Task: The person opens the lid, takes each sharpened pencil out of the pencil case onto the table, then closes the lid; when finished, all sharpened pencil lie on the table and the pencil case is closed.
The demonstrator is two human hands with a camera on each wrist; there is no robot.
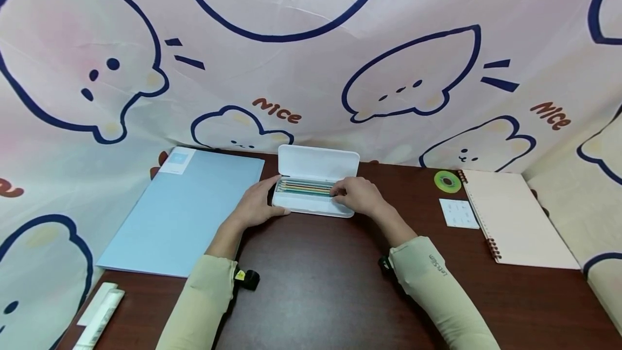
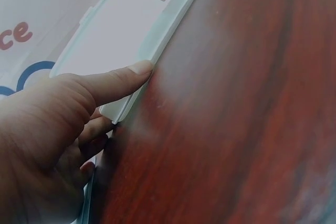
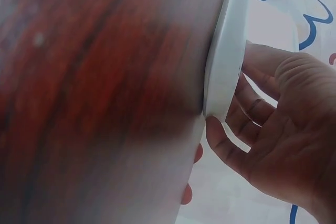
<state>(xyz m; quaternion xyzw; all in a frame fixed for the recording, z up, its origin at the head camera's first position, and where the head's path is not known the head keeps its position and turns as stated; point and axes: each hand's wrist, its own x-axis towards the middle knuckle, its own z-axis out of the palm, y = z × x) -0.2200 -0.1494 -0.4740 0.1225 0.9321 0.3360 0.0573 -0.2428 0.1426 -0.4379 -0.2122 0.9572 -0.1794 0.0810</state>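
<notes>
A white pencil case (image 1: 318, 208) lies on the table with its lid (image 1: 318, 162) raised at the back. Several coloured pencils (image 1: 303, 188) lie side by side inside it. My left hand (image 1: 255, 202) grips the case's left end, its thumb on the front edge and the other fingers round the side. Over the right end, my right hand (image 1: 359, 194) reaches in with bent fingers at the pencils' right ends. In the right wrist view its little finger touches the end of the case (image 3: 227, 72). Its thumb tip and index tip are hidden there, so a pinch on a pencil cannot be confirmed.
A large light-blue folder (image 1: 194, 215) lies to the left, with pale narrow boxes (image 1: 102, 315) at the front left. To the right are a green roll of tape (image 1: 447, 181), a small white card (image 1: 458, 213) and a spiral notebook (image 1: 520, 220). A printed cloth (image 1: 311, 80) hangs behind.
</notes>
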